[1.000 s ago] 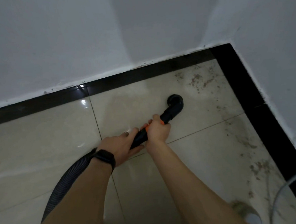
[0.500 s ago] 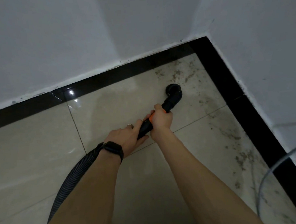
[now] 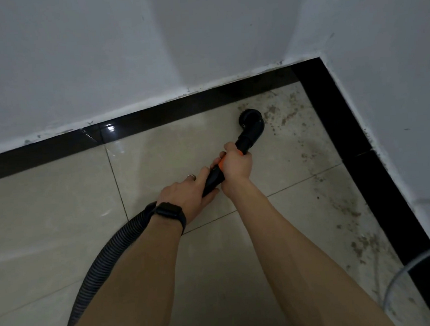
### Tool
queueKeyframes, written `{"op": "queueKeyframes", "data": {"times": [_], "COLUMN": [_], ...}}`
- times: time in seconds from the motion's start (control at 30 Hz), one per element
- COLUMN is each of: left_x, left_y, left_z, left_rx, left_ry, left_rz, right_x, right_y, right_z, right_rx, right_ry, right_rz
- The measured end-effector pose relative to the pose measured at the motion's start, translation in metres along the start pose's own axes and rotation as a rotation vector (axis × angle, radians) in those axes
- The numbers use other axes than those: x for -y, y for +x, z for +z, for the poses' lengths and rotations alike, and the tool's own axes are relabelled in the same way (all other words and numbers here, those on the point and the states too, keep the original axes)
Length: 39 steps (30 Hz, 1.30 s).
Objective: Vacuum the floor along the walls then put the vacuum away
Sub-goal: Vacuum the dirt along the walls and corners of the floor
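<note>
The right hand point(image 3: 234, 167) grips the black rigid vacuum wand point(image 3: 211, 181) at its orange collar point(image 3: 220, 164), with the fingers wrapped fully round it. The left hand point(image 3: 185, 195) holds the same wand directly behind the right hand, fingers over the top and thumb beneath. Both arms extend forward and down from the lower edge of the head view.

The wand ends in an angled elbow carrying the round black brush nozzle point(image 3: 250, 118). The nozzle sits face down on the glossy beige floor tiles point(image 3: 59, 212), near the corner of the room and just short of the black skirting strip point(image 3: 55, 146) along the far wall. The black ribbed vacuum hose point(image 3: 108, 254) runs from the rear of the wand, passes under the left forearm and leaves the view at the lower left.

The left wrist carries a black smartwatch point(image 3: 170, 214), and one left finger carries a ring point(image 3: 191, 176).

Brown dirt specks point(image 3: 283, 117) lie on the tiles to the right of the nozzle and along the right-hand skirting. White walls point(image 3: 99, 56) meet at the corner above. A thin grey cable point(image 3: 406, 264) curves across the lower right.
</note>
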<state>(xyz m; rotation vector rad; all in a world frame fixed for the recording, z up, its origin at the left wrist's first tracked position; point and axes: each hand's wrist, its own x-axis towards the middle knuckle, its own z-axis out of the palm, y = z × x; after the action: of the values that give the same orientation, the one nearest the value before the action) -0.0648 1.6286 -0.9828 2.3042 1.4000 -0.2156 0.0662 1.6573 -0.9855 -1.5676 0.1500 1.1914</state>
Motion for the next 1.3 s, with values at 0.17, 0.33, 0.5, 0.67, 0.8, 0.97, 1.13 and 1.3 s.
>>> {"op": "queueKeyframes", "data": {"times": [0.17,0.33,0.5,0.67,0.8,0.97,1.13,1.3], "left_x": [0.001,-0.001,0.0,0.004,0.012,0.035,0.052,0.037], "left_y": [0.006,0.015,0.019,0.019,0.012,-0.014,-0.039,-0.047], "left_z": [-0.001,-0.003,-0.005,-0.009,-0.01,-0.008,-0.01,-0.005], "left_rx": [-0.009,-0.005,-0.014,-0.01,-0.008,-0.007,0.011,0.103], "left_ry": [-0.103,-0.192,-0.218,-0.275,-0.323,-0.304,-0.174,-0.016], "left_rz": [-0.061,-0.071,-0.1,-0.119,-0.11,-0.116,-0.092,0.059], "right_x": [0.003,0.009,0.012,0.012,0.008,-0.019,-0.04,-0.048], "right_y": [0.006,0.013,0.016,0.017,0.011,-0.008,-0.029,-0.041], "right_z": [0.008,0.015,0.023,0.031,0.036,0.042,0.038,-0.001], "right_rx": [-0.011,-0.021,-0.009,-0.004,0.001,0.038,0.051,-0.076], "right_ry": [-0.028,-0.042,-0.067,-0.091,-0.1,-0.12,-0.083,0.027], "right_rz": [-0.022,-0.042,-0.044,-0.047,-0.04,-0.023,0.015,0.01]}}
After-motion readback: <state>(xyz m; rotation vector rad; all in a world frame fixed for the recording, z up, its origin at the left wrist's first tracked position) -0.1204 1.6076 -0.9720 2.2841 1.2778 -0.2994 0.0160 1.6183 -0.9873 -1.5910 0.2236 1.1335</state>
